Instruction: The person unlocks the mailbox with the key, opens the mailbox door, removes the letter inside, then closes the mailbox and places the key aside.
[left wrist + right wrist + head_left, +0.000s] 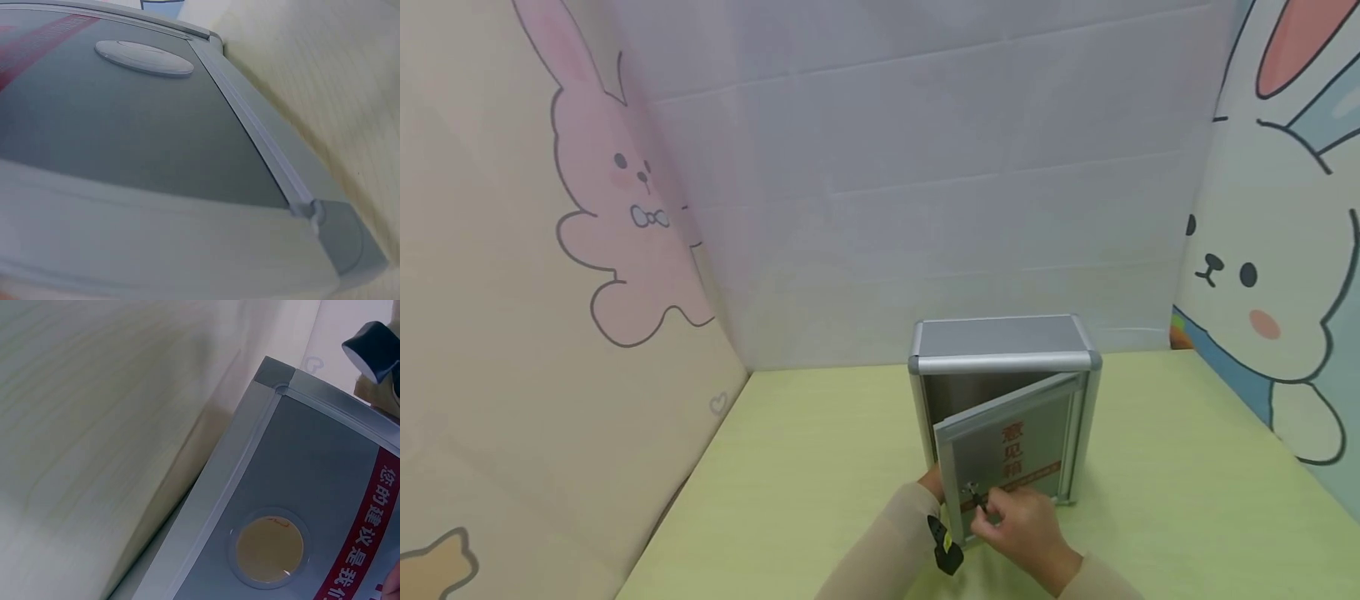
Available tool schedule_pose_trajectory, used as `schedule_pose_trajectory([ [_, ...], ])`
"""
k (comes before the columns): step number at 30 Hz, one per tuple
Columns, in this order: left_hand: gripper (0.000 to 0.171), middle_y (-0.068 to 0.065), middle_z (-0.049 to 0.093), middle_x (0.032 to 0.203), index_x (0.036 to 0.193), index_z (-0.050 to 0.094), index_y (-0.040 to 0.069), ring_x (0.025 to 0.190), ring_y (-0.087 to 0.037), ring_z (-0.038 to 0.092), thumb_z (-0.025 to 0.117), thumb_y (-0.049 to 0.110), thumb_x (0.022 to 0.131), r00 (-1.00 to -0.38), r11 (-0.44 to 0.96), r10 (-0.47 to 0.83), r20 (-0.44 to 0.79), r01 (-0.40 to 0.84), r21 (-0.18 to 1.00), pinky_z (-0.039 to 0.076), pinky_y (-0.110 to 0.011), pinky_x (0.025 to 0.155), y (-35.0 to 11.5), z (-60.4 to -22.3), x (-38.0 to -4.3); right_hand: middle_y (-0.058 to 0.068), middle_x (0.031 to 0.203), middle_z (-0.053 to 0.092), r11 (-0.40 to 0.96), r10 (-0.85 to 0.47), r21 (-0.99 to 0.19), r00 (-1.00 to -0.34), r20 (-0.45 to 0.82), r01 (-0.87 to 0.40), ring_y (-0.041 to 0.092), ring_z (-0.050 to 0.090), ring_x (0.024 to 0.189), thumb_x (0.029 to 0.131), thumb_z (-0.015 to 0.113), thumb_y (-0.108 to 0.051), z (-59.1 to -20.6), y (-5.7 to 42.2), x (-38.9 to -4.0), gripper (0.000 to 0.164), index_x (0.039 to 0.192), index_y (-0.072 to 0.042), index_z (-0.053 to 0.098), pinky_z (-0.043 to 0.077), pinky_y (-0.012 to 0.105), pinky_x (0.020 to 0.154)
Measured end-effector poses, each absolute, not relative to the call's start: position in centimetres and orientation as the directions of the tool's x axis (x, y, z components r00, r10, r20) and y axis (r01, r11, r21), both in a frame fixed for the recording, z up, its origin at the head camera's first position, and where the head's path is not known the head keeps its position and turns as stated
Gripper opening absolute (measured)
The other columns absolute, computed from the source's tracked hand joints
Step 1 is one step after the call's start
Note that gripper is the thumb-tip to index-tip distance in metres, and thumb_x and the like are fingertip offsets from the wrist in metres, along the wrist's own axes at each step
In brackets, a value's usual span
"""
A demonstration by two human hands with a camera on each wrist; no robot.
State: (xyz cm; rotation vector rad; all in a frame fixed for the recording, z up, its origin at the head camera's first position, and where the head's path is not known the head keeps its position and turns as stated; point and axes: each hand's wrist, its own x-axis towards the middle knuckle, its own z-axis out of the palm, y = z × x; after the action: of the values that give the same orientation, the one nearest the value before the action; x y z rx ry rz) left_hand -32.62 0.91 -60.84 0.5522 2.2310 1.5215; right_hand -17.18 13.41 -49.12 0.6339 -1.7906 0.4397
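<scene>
A silver metal box [1006,337] stands on the table, its framed door [1041,433] ajar and swung out on the right side. Red characters and a red band [359,550] mark the door's face. At the door's left side is a small lock [971,486] with a dark key [978,500], which my right hand [1026,529] pinches between thumb and forefinger. Only a sliver of my left hand [931,482] shows at the door's free edge. The door hides its fingers, so I cannot tell what they hold. A round clear disc [269,550] sits low on the door.
The pale yellow-green tabletop [805,450] spreads around the box. A white sheet [925,208] hangs behind, and walls with cartoon rabbits [617,208] close in both sides. A black wrist camera [946,546] is strapped to the left sleeve.
</scene>
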Motion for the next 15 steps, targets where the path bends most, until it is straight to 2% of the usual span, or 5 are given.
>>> schedule_pose_trajectory([
  [4,0.05,-0.001,0.053,0.137,0.142,0.046,0.016,0.121,-0.015,0.051,0.039,0.046,0.103,-0.829,0.351,0.556,-0.06,0.169,0.921,0.041,-0.039,0.097,0.3,-60.7,-32.5,-0.015,0.042,0.036,0.782,-0.208,0.028,-0.219,0.953,-0.622,-0.005,0.02,0.047,0.084,0.039,-0.023,-49.2,13.4,-17.2,0.03,0.055,-0.022,0.034,0.019,0.009,0.04],
  [6,0.054,-0.003,0.048,0.142,0.146,0.041,0.016,0.127,-0.018,0.047,0.036,0.048,0.103,-0.82,0.341,0.57,-0.048,0.182,0.922,0.037,-0.042,0.102,0.1,-58.1,-31.0,-0.015,0.042,0.036,0.785,-0.211,0.032,-0.219,0.953,-0.619,-0.005,0.02,0.046,0.085,0.038,-0.023,-49.2,13.4,-17.2,0.03,0.055,-0.021,0.035,0.018,0.009,0.04],
  [9,0.055,-0.016,0.037,0.151,0.15,0.03,0.008,0.138,-0.035,0.035,0.031,0.04,0.106,-0.841,0.324,0.529,-0.117,0.073,0.943,0.025,-0.056,0.109,0.6,-52.1,-27.6,-0.014,0.043,0.036,0.792,-0.208,0.031,-0.221,0.953,-0.61,-0.004,0.021,0.045,0.086,0.037,-0.024,-49.2,13.5,-17.2,0.032,0.055,-0.021,0.035,0.018,0.009,0.04],
  [11,0.052,-0.022,0.034,0.151,0.149,0.029,0.002,0.139,-0.042,0.03,0.033,0.033,0.107,-0.85,0.303,0.509,-0.136,0.029,0.953,0.021,-0.06,0.11,0.7,-49.1,-25.9,-0.014,0.043,0.036,0.794,-0.204,0.026,-0.225,0.953,-0.607,-0.004,0.021,0.045,0.087,0.037,-0.025,-49.2,13.5,-17.2,0.032,0.055,-0.021,0.036,0.019,0.009,0.04],
  [15,0.045,-0.027,0.042,0.141,0.141,0.036,-0.007,0.13,-0.04,0.04,0.039,0.02,0.105,-0.873,0.258,0.474,-0.112,0.016,0.966,0.027,-0.056,0.108,0.6,-46.4,-24.1,-0.014,0.043,0.036,0.792,-0.201,0.018,-0.233,0.951,-0.611,-0.005,0.021,0.046,0.088,0.036,-0.026,-49.3,13.4,-17.1,0.033,0.055,-0.021,0.036,0.019,0.01,0.04],
])
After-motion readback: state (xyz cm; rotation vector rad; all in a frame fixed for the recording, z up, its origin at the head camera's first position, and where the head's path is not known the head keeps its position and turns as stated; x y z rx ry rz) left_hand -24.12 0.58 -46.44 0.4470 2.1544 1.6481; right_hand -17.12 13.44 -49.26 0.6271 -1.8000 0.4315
